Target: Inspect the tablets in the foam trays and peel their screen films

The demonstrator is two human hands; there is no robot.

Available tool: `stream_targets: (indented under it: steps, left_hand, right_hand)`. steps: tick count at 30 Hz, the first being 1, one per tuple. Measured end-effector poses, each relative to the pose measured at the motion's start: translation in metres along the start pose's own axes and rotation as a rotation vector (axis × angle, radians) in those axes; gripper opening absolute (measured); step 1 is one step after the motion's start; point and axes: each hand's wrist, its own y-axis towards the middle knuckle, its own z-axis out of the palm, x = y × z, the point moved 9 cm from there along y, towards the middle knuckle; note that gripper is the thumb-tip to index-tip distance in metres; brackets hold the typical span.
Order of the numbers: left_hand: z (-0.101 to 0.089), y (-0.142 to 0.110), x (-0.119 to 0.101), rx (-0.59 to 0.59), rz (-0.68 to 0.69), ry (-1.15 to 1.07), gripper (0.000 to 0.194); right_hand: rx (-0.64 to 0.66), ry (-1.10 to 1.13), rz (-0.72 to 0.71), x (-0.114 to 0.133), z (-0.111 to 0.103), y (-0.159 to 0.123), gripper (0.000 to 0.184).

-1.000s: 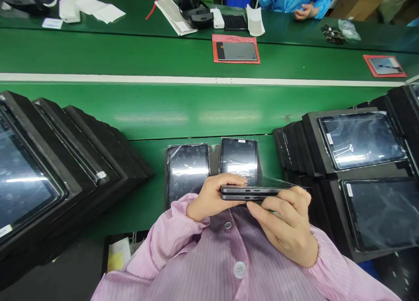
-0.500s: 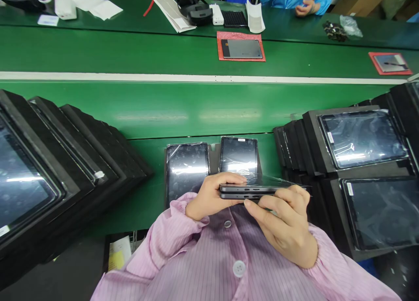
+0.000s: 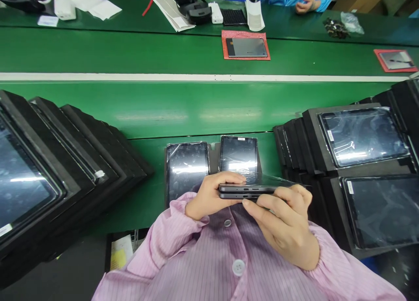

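Note:
Two dark tablets (image 3: pixel 244 189), one on top of the other, are held edge-on in front of my chest, with ports showing along their near edges. Clear film sticks out from the upper one toward the right. My left hand (image 3: pixel 212 195) clasps their left end, thumb on top. My right hand (image 3: pixel 284 222) grips the right part, its fingers bent against the edges; some fingertips are hidden. Just beyond my hands, a film-covered tablet (image 3: pixel 186 170) and another tablet (image 3: pixel 238 155) with a small white label lie in a black foam tray (image 3: pixel 214 158).
Black foam trays (image 3: pixel 88 148) with tablets are stacked at left; more tray stacks (image 3: pixel 314 139) stand at right. Across the green bench (image 3: pixel 157 109), tablets lie on a red pouch (image 3: pixel 247 34) and a red sheet (image 3: pixel 381 59). A co-worker's hand (image 3: pixel 306 5) rests at the far edge.
The two red-backed tablets across the bench have shifted slightly to the right. My hands and the two held tablets stay almost still.

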Motion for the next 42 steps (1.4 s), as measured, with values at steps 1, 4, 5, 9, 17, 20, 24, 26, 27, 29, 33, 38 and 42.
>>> stream_targets:
  steps: [1, 4, 5, 9, 17, 20, 24, 26, 27, 29, 33, 38, 42]
  left_hand:
    - [0.0000, -0.0001, -0.0002, 0.001, 0.001, 0.002, 0.028]
    - [0.0009, -0.0002, -0.0008, 0.004, 0.012, 0.003, 0.027]
    - [0.0009, -0.0003, -0.0011, 0.001, 0.019, 0.001, 0.026]
    - [-0.0001, -0.0011, -0.0022, -0.017, 0.045, -0.003, 0.024]
    - [0.0005, 0.0004, -0.0049, -0.005, 0.062, -0.011, 0.023]
    - [0.0007, 0.0007, -0.0056, -0.009, 0.070, -0.017, 0.023]
    - [0.0006, -0.0001, -0.0053, -0.011, 0.068, -0.020, 0.024]
    - [0.0003, -0.0002, -0.0048, -0.013, 0.065, -0.026, 0.024]
    - [0.0001, -0.0001, -0.0047, -0.012, 0.066, -0.028, 0.024]
    - [-0.0004, 0.0003, -0.0042, -0.014, 0.067, -0.027, 0.025]
    - [-0.0012, 0.0010, -0.0023, -0.016, 0.056, -0.013, 0.025]
    - [-0.0002, 0.0010, -0.0016, -0.017, 0.036, -0.001, 0.026]
    - [0.0001, 0.0015, -0.0021, -0.016, 0.035, 0.005, 0.026]
  right_hand:
    - [0.003, -0.003, 0.007, -0.0009, -0.0002, -0.0007, 0.018]
    - [0.013, -0.022, 0.013, -0.0026, 0.0024, -0.0031, 0.017]
    - [0.010, -0.035, 0.007, -0.0022, 0.0038, -0.0035, 0.017]
    - [-0.015, -0.055, -0.002, -0.0018, 0.0066, -0.0029, 0.016]
    - [-0.020, 0.076, -0.034, -0.0014, -0.0012, -0.0035, 0.015]
    - [-0.031, 0.076, -0.032, -0.0017, -0.0002, -0.0050, 0.014]
    - [-0.029, 0.080, -0.030, -0.0019, 0.0003, -0.0058, 0.013]
    - [-0.025, 0.073, -0.027, -0.0020, 0.0001, -0.0052, 0.014]
    - [-0.021, 0.069, -0.025, -0.0020, 0.0003, -0.0046, 0.014]
    - [-0.015, 0.062, -0.020, -0.0015, 0.0014, -0.0032, 0.015]
    - [-0.012, 0.045, -0.013, -0.0003, 0.0038, -0.0014, 0.018]
    - [-0.012, 0.021, 0.014, -0.0039, 0.0019, -0.0023, 0.017]
    - [-0.004, 0.011, 0.013, -0.0046, 0.0017, -0.0016, 0.015]
